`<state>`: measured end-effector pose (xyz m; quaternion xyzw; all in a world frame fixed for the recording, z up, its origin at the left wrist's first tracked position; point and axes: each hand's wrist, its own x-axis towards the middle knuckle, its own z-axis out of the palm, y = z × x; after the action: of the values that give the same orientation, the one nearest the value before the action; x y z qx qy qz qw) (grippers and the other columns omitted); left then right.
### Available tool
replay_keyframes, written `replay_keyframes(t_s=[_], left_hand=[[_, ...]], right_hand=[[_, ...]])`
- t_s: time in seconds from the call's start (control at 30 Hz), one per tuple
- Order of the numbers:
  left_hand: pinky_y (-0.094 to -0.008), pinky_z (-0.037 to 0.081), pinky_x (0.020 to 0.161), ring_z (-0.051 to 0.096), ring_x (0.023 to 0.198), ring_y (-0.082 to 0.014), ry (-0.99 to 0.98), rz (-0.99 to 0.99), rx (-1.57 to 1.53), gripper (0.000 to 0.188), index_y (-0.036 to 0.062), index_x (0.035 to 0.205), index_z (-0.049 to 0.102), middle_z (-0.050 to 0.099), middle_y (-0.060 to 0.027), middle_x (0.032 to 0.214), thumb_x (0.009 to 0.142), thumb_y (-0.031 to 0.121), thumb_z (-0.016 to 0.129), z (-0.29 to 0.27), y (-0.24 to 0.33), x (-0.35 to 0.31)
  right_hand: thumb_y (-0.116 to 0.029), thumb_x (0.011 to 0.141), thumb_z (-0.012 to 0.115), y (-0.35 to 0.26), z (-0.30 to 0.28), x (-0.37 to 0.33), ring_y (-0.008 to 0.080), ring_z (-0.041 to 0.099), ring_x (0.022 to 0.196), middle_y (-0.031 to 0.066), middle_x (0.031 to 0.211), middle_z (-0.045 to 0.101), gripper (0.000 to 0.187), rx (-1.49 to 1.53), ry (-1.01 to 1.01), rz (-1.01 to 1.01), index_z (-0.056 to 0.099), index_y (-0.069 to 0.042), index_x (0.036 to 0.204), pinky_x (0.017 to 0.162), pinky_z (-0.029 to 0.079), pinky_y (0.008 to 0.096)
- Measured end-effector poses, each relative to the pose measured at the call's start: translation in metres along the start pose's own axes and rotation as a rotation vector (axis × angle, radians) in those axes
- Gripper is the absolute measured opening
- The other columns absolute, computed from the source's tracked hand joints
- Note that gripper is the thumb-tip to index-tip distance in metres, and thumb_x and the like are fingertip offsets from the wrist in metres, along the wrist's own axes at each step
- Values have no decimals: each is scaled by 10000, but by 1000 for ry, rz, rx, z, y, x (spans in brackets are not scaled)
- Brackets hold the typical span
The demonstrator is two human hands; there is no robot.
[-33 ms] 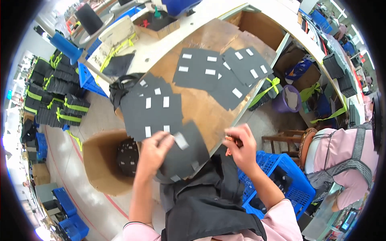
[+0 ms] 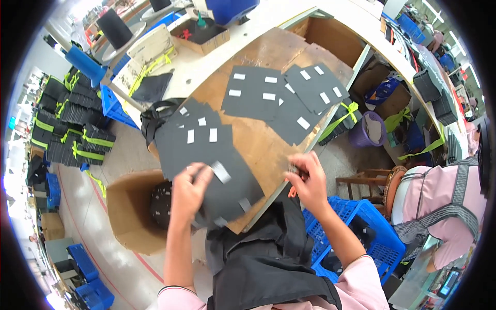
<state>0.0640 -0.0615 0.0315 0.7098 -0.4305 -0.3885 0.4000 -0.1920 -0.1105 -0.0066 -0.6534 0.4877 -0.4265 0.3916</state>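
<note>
My left hand (image 2: 188, 188) is closed on the left edge of a black fabric panel (image 2: 235, 188) with pale rectangular patches, slightly smeared by motion. Its lower edge hangs over the near edge of the brown board. In my right hand (image 2: 309, 181) is a small orange-handled cutting tool (image 2: 292, 192) that looks like thread snips; its tip is blurred, and it stays apart from the panel. Beyond my left hand lies a pile of similar black panels (image 2: 178, 137). More patched panels (image 2: 253, 101) overlap farther back and to the right.
A cardboard box (image 2: 134, 212) stands left of my left forearm, with dark pieces inside. Right of my lap is a blue crate (image 2: 385, 253), near a wooden stool (image 2: 369, 177) and a purple bin (image 2: 366, 135). Another person (image 2: 439, 196) sits at the right.
My left hand has moved a little left and down, and the held panel has shifted and turned with it. My right hand has moved slightly left, with the orange-handled tool turned in it.
</note>
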Motion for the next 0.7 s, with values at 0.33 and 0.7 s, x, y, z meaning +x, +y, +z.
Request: replay_keyframes(t_s=[0.33,0.7], left_hand=[[-584,121,1054,172,1354,-343,322,315,975,617,159,1375,356,186,-158,1472,824,284,603,26,-88,44],[-585,141,1047,228,1332,-353,355,377,1014,544,154,1334,416,281,-176,1429,844,340,561,25,-94,53]], right_hand=[[-282,762,705,82,45,167,298,612,900,111,1004,600,394,-505,120,169,545,-66,1051,743,479,409],[-85,758,556,74,71,206,323,609,935,133,943,628,177,-473,255,471,604,-100,927,774,488,438]])
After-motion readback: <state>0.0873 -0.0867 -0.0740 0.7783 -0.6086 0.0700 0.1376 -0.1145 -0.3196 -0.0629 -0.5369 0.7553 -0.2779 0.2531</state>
